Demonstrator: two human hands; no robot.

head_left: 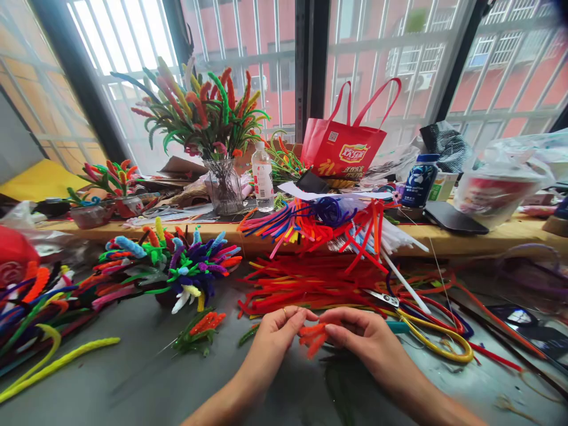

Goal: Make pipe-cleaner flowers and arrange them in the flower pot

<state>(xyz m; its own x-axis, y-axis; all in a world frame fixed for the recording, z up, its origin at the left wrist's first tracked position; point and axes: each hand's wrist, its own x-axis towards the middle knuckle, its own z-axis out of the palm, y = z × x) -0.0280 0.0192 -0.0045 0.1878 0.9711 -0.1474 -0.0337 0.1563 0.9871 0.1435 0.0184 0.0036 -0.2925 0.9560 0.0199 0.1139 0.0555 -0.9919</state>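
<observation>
Bent orange pipe cleaners (314,338) are gathered in a small bunch between my hands, above the grey table. My right hand (361,332) pinches the bunch from the right with thumb and fingers. From the left, my left hand (280,332) closes thumb and forefinger at its upper edge; the exact pinch point is hard to see. A finished-looking orange and green pipe cleaner flower (206,324) lies left of my left hand. Just beyond my hands is a pile of red pipe cleaners (306,287). Yellow-handled scissors (437,343) rest right of it.
A pot of multicoloured pipe cleaners (177,266) stands left, near long yellow stems (57,367). On the wooden ledge (510,236) are a glass vase (224,189) of pipe cleaner flowers, a water bottle (262,177), a red bag (344,145), a blue can (420,180) and a phone (455,218).
</observation>
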